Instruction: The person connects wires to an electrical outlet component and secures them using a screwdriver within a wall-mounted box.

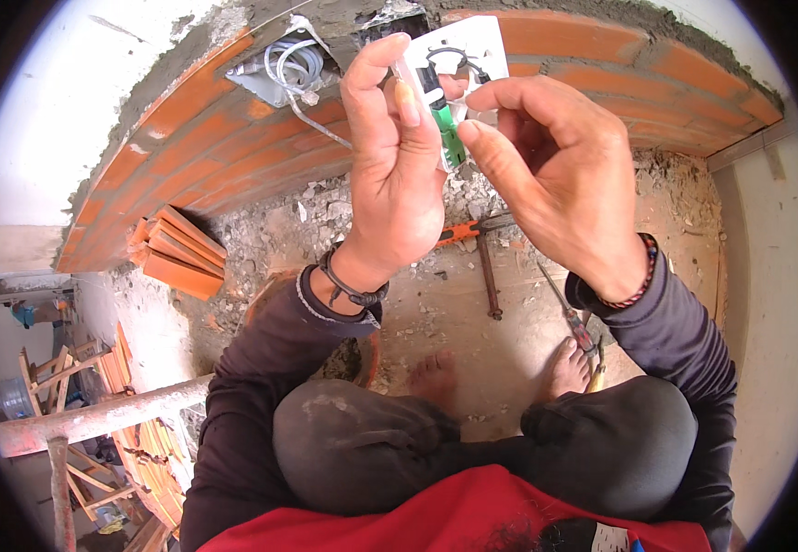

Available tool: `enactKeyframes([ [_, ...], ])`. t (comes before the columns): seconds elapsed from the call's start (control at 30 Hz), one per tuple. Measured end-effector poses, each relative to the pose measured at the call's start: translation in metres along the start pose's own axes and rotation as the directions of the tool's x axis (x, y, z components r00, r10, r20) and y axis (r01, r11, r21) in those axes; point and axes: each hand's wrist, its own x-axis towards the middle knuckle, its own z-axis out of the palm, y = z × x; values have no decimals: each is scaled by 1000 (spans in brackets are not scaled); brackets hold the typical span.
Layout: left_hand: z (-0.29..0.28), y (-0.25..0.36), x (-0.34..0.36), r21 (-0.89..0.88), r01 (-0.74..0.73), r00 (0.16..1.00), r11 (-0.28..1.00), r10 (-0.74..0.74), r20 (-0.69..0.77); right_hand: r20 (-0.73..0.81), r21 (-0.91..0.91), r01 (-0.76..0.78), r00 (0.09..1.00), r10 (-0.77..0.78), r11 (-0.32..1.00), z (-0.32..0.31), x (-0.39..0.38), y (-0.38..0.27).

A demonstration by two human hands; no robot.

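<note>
My left hand (394, 175) is raised near the brick wall and closed around a white electrical wall plate (493, 37). Green and black modules sit on the plate; one green module (449, 138) faces me, and a short black wire (454, 53) loops across the plate's opening. From the right, my right hand (569, 161) reaches in with thumb and forefinger bent at the plate's right edge, by the green module. Its other fingers curl behind, partly hidden. Just left of the hands, a wall box (252, 69) holds a coil of grey cable (296, 66).
Another dark wall box (403, 20) sits behind the plate. On the rubble-strewn floor lie an orange-handled tool (459, 234), a rusty hammer-like tool (489, 281) and a screwdriver (560, 294). Brick pieces (183, 253) lean at the wall's left. A pipe rail (104, 419) crosses the lower left.
</note>
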Motion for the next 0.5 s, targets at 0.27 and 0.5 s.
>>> enactKeyframes([
  [0.27,-2,2,-7,74,58,998,996,-58,4,-79,23,-10,997,12,1000,23,3,12],
  [0.5,-4,-8,-6,146,-7,1000,989,10,-26,-122,97,-22,992,34,995,33,1,12],
])
